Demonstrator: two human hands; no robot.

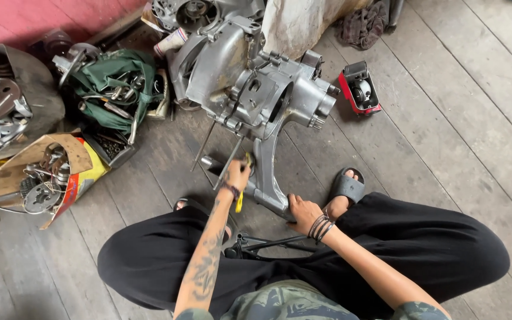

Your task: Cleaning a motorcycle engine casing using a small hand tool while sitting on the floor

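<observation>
Bracing the engine casing (256,89), a grey cast-metal block lying on the plank floor (445,118) before your knees, your right hand (303,212) lies curled on its lower arm. Your left hand (237,175) is closed around a yellow-handled tool (241,198), tip at the casing's underside. Risk: the smooth handle may slip; the rounded casing could roll onto your sandalled foot (346,186). Loose greasy parts crowd the cardboard box (42,172).
</observation>
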